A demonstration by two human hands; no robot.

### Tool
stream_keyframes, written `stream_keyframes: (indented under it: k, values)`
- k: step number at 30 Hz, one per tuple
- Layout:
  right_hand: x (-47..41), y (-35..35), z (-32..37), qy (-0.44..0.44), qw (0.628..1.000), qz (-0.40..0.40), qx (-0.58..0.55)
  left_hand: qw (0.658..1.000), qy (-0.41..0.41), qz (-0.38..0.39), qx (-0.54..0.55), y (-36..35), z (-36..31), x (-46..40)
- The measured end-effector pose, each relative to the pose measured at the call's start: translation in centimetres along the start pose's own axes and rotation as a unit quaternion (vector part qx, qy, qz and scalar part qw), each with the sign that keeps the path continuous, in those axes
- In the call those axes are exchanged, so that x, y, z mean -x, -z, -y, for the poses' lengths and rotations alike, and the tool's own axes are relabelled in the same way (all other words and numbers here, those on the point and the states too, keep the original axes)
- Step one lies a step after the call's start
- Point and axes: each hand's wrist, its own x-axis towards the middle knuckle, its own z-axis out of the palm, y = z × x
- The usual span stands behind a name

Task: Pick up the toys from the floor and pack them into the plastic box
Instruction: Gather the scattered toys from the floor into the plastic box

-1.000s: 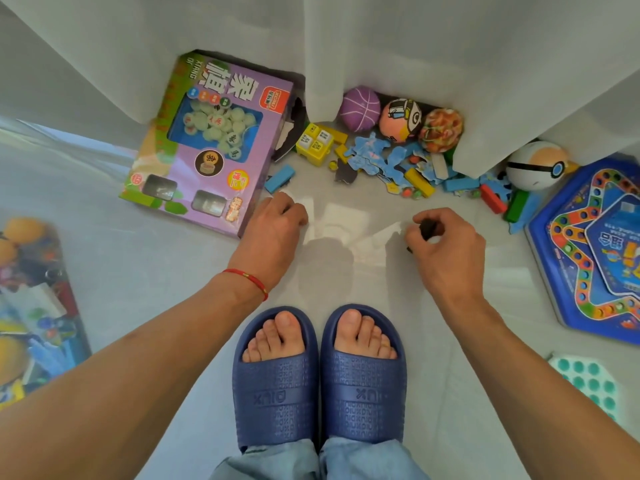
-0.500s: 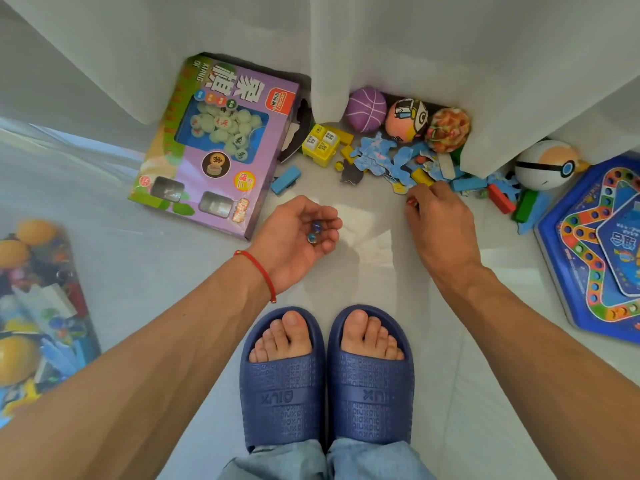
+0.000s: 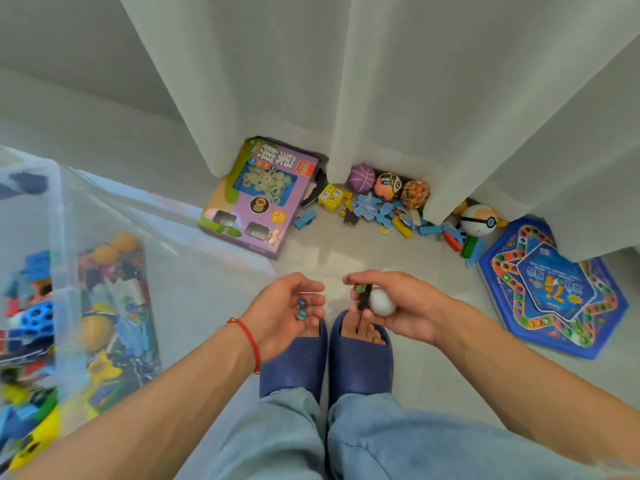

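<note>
left hand (image 3: 284, 315): palm up, fingers loosely cupped, two marbles (image 3: 301, 308) resting on the fingers, not pinched
right hand (image 3: 398, 306): fingers curled around a white ball (image 3: 381, 302), a dark stick piece (image 3: 364, 298) and a green marble (image 3: 359, 288)
plastic box (image 3: 59, 209): clear, to the person's left, already holds many toys
step: judged as carrying the handfuls over to the box
how to: keep left palm level so marbles don't roll off; release low inside the box, not from above
orientation: stick piece's long axis runs roughly upright in view, toward the feet; balls and marbles have no axis
left on floor: purple game box (image 3: 258, 199), blocks and puzzle bits (image 3: 377, 211), blue board (image 3: 550, 289) near the curtain (image 3: 381, 98)
</note>
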Motion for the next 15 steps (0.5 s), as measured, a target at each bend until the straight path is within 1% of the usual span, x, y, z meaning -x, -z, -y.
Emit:
stream_keyframes:
  k: [2,5,9,12,15]
  values:
    - [2.6,-2.9,1.6,0.008,0.999,0.037,0.027,0.999,-0.042,-0.012,0.018,1.9,-1.2,3.7]
    - [6.2,-8.6,4.9,0.052,0.984,0.083,0.149,0.991,-0.111,-0.02,0.07,4.6,-3.2,9.3]
    - [11.3,-17.8,7.8,0.108,0.932,0.157,0.308,0.969,-0.18,-0.011,0.168,8.5,-5.0,16.3]
    - [14.1,-24.6,7.6,0.124,0.898,0.185,0.38,0.95,-0.221,-0.011,0.219,12.0,-5.5,20.6]
    - [15.2,-31.2,5.1,0.14,0.876,0.192,0.42,0.929,-0.249,-0.022,0.274,15.7,-5.0,23.8]
